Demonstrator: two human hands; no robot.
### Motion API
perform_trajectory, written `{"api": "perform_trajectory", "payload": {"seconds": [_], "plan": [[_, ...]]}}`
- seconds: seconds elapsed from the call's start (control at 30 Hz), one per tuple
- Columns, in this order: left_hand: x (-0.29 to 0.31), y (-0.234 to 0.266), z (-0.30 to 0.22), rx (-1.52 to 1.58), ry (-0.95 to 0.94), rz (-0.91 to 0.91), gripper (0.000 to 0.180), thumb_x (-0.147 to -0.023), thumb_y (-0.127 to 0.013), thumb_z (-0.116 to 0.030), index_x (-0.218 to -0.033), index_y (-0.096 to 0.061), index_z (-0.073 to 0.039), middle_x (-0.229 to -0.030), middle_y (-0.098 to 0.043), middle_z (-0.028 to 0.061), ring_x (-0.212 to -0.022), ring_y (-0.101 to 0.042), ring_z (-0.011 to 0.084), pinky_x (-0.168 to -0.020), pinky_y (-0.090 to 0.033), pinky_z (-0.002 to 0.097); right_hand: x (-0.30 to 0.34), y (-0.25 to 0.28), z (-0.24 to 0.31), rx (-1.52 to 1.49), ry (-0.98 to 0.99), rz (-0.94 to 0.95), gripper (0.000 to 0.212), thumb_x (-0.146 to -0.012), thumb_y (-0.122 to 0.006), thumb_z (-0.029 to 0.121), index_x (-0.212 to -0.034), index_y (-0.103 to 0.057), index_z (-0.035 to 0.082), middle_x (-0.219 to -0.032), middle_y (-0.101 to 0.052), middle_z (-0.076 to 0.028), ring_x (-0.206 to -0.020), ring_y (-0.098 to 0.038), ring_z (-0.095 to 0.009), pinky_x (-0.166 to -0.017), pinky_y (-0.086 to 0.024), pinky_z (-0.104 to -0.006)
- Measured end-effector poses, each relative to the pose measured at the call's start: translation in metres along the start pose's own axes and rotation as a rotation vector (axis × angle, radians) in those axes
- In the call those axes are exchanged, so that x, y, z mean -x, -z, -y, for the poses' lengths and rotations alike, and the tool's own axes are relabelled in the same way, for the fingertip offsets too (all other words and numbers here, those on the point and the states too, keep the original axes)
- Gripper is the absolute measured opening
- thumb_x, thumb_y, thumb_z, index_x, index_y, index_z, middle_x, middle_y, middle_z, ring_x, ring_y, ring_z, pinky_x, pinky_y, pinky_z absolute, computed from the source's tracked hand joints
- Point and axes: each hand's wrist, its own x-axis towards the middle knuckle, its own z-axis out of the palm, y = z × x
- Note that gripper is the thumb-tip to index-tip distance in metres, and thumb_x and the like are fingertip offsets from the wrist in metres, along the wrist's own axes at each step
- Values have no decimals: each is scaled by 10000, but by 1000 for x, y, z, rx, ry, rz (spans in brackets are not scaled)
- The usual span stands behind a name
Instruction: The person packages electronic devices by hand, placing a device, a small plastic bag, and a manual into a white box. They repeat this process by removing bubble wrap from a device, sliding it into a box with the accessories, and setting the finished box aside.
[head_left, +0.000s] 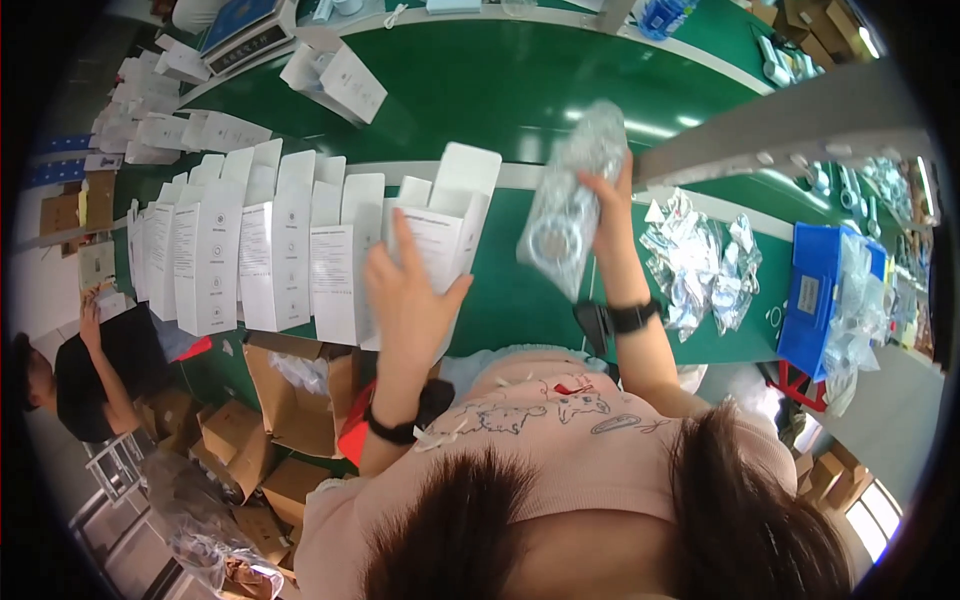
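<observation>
Currently, the right hand [612,205] has its grip pinched around a clear-bagged device [563,205], held above the green bench [450,95] near a flap-up white carton [440,240]. The left hand [408,292] has its grip spread before that carton; contact is hard to tell. Similar cartons [272,262] stand leftward; shiny packets [690,262] lie rightward.

White cartons [444,238], green tabletop [450,85], blue bin [808,300], pink shirt [600,465]

Boxes [292,240] stand left of the bagged item [561,208].
</observation>
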Motion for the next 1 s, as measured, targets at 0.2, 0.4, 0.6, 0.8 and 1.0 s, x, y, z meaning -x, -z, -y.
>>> {"api": "perform_trajectory", "payload": {"seconds": [0.2, 0.4, 0.6, 0.8, 1.0], "plan": [[3, -104, -3, -174, 74, 284, 962, -575, -744, -446, -1326, -279, -66, -1108, -393, 184, -989, -421, 358, -750, -393, 410, 86, 56, 30, 49, -180, -60, 562, -727, -529, 1, -1245, -332, 94, -1059, -506, -101, -956, -529, -236, -773, -482, -359], [-56, -150, 51, 370, -42, 436, 838, -684, -689, -384, -1334, -262, -70, -1201, -387, 206, -1057, -449, 337, -853, -392, 423, 96, 85, 52, -150, -86, -101, 459, -780, -517, 78, -1217, -380, 93, -1056, -520, -98, -933, -542, -233, -812, -461, -372], [-47, -126, 11, 1041, -12, 686, 821, -682, -703, -284, -1337, -258, -66, -1178, -421, 202, -1038, -480, 314, -904, -385, 392, 76, 89, 69, -297, 35, -84, 384, -815, -513, 160, -1167, -407, 52, -1060, -522, -115, -952, -531, -241, -852, -439, -391], [-2, -76, -54, 873, -375, 479, 829, -629, -738, -158, -1308, -273, -53, -1152, -421, 209, -1041, -466, 322, -867, -402, 348, 52, 50, 55, -421, 204, -221, 367, -821, -530, 173, -1138, -410, 31, -1056, -512, -116, -975, -519, -244, -863, -433, -387], [15, -74, -71, 687, -367, 165, 706, -603, -747, -128, -1192, -368, -38, -1125, -417, 210, -1016, -459, 357, -856, -393, 390, 57, 23, 45, -32, 519, -441, 414, -816, -562, 140, -1170, -379, 26, -1100, -479, -113, -1043, -484, -251, -892, -403, -376]]}}
